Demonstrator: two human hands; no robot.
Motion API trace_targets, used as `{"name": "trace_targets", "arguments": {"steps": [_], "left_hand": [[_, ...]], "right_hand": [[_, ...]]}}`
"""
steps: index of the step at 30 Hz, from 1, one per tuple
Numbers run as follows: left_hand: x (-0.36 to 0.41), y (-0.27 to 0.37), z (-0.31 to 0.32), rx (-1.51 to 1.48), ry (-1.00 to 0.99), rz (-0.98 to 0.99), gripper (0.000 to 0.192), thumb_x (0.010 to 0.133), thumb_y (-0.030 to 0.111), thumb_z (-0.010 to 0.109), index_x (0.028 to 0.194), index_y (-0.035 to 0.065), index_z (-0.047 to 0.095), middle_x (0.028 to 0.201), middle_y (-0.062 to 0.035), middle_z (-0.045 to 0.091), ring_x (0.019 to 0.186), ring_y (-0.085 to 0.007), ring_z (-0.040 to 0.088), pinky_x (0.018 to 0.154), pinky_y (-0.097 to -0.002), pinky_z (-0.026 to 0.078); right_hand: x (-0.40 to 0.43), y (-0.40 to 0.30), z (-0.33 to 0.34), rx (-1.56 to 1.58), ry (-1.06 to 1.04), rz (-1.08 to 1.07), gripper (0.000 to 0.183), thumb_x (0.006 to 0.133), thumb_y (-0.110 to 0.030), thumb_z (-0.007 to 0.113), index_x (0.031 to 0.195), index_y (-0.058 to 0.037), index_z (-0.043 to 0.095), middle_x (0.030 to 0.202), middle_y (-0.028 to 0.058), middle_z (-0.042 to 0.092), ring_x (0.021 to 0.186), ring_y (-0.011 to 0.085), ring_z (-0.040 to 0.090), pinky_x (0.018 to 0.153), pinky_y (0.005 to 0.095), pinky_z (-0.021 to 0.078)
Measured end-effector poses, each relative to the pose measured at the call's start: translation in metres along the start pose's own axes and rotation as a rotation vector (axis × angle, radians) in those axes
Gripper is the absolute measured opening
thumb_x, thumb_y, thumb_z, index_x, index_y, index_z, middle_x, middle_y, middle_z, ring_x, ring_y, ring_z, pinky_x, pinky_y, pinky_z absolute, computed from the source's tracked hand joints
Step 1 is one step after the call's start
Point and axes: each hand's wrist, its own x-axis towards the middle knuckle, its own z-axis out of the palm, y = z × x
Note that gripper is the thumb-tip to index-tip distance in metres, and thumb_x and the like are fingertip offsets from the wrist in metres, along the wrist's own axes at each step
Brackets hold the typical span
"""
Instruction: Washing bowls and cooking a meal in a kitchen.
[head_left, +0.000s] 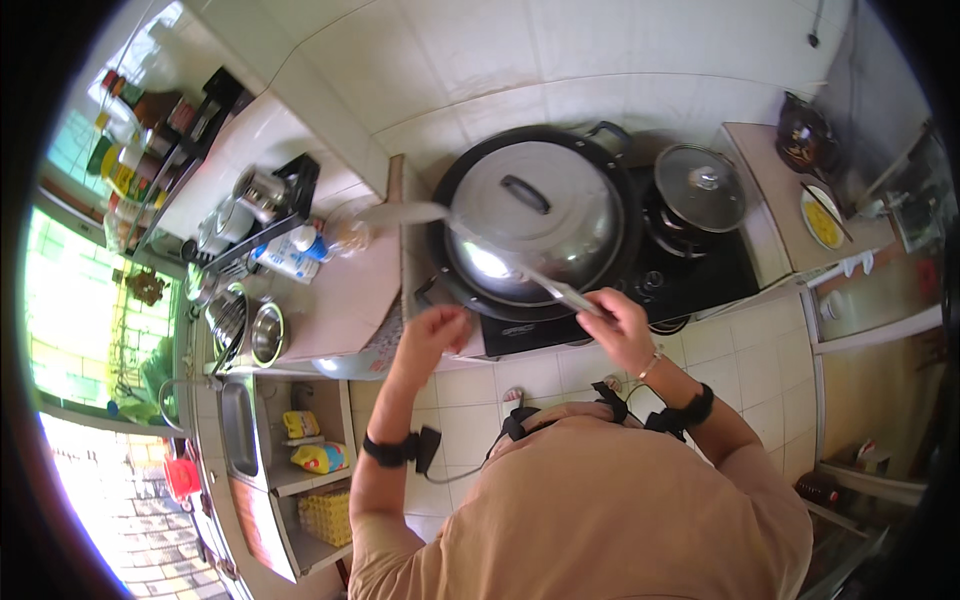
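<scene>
My right hand (619, 326) grips the handle of a metal wok spatula (566, 291). Its shaft crosses above the domed metal lid (551, 191), and the blade reaches past the lid's left side. That lid, topped by a dark loop handle, covers a large black wok (442, 180) on the black glass gas stove (517, 337). Near the wok's front-left handle (426, 291) is my left hand (436, 334), its fingers curled, with nothing visible in them. What lies under the lid is hidden.
A glass-lidded pot (701, 191) stands on the right burner. Farther right are a plate of yellow food (821, 217) with chopsticks and a dark pot (806, 139). On the left counter (352, 300) sit metal bowls (268, 335) and a rack. The sink (240, 427) is lower left.
</scene>
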Motion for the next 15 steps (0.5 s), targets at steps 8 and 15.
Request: {"name": "trace_targets", "arguments": {"steps": [8,15], "left_hand": [[0.175,0.060,0.097,-0.696,0.054,-0.197,0.037,0.087,0.017,0.057,0.113,-0.0024,0.039,0.102,-0.0176,0.049,0.083,-0.0312,0.059,0.064,-0.0316,0.048],[0.248,0.060,0.117,-0.884,0.200,-0.427,0.050,0.091,0.024,0.050,0.122,-0.0080,0.026,0.105,-0.0261,0.045,0.088,-0.0300,0.052,0.066,-0.0331,0.046]], "right_hand": [[-0.095,0.031,-0.145,-0.132,0.498,0.114,0.031,0.076,-0.016,0.073,0.099,0.0010,0.061,0.067,-0.0028,0.052,0.059,0.0044,0.044,0.053,0.0190,0.0369],[-0.155,0.050,-0.186,-0.100,0.772,0.249,0.033,0.077,-0.020,0.074,0.098,0.0031,0.061,0.065,-0.0063,0.045,0.058,0.0023,0.037,0.049,0.0183,0.0300]]}}
